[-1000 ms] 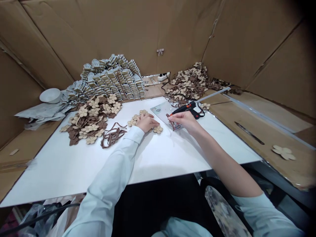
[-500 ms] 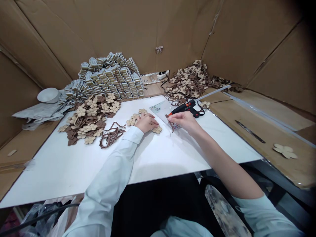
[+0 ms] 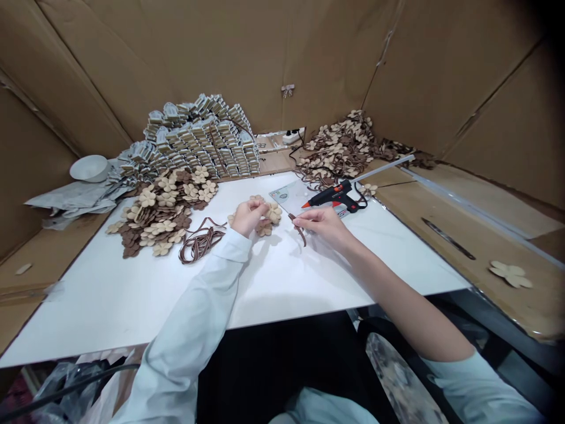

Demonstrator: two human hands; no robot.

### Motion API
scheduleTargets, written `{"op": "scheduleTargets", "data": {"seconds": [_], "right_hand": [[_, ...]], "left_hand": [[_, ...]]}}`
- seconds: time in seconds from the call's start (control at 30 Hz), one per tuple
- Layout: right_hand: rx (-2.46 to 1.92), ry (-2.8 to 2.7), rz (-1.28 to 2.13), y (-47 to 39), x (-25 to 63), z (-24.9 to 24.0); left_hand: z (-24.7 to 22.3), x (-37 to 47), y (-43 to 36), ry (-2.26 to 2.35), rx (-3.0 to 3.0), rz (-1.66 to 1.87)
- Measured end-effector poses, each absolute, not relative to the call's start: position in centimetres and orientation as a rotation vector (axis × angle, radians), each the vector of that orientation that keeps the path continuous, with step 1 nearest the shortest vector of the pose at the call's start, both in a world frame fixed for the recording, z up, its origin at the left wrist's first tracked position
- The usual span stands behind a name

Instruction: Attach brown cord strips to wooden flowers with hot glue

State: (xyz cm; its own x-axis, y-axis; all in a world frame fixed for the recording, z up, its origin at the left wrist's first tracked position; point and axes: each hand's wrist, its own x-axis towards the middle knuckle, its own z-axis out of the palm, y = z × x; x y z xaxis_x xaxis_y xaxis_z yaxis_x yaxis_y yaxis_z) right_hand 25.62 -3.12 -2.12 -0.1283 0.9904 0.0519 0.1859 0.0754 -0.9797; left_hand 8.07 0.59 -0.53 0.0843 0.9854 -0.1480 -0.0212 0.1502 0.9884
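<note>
My left hand [image 3: 250,217] is closed in a pinch over a small group of felt-like flower cutouts. A beige flower [image 3: 275,213] and a brown flower [image 3: 265,228] show beside and below its fingertips; what the pinch holds, if anything, is hidden. Between the thumb and fingers of my right hand [image 3: 324,225] is a short brown strap [image 3: 300,233], its free end hanging toward the white board. Just behind that hand rests a black and orange glue gun [image 3: 331,195], with a long clear glue stick [image 3: 384,168] out of its back.
A coil of brown strap [image 3: 200,244] lies beside a heap of flower cutouts [image 3: 154,212] on the white board [image 3: 132,306]. Behind them rises a stack of grey-and-gold pieces [image 3: 198,141]. Flowers with straps [image 3: 344,141] are piled back right; a blade-like tool [image 3: 448,238] lies on the right cardboard.
My right hand has drawn the strap away from the glue gun's nozzle, toward me and left. My left hand has moved slightly left, and its fingers have curled into a pinch, uncovering flowers.
</note>
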Motion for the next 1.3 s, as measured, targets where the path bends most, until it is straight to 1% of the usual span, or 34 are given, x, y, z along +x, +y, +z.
{"op": "scheduleTargets", "data": {"seconds": [0.13, 0.47, 0.77, 0.9, 1.3], "right_hand": [[-1.195, -1.5, 1.234, -3.6, 24.7, -2.3], [-1.195, -1.416, 1.314, -4.2, 24.5, -1.9], [-1.26, -1.354, 1.303, -3.9, 24.7, -2.3], [-1.283, -1.365, 1.305, -3.9, 24.8, -2.3], [-1.298, -1.399, 1.296, -4.1, 24.8, -1.9]], "left_hand": [[-0.5, 9.2, -0.9, 1.166, 1.029, 1.033], [-0.1, 9.8, -1.9, 1.073, 1.055, 1.02], [-0.1, 9.8, -2.3, 1.021, 1.058, 1.017], [-0.2, 9.6, -2.2, 0.961, 1.143, 0.954], [-0.8, 9.7, -2.1, 1.009, 1.156, 0.968]]}}
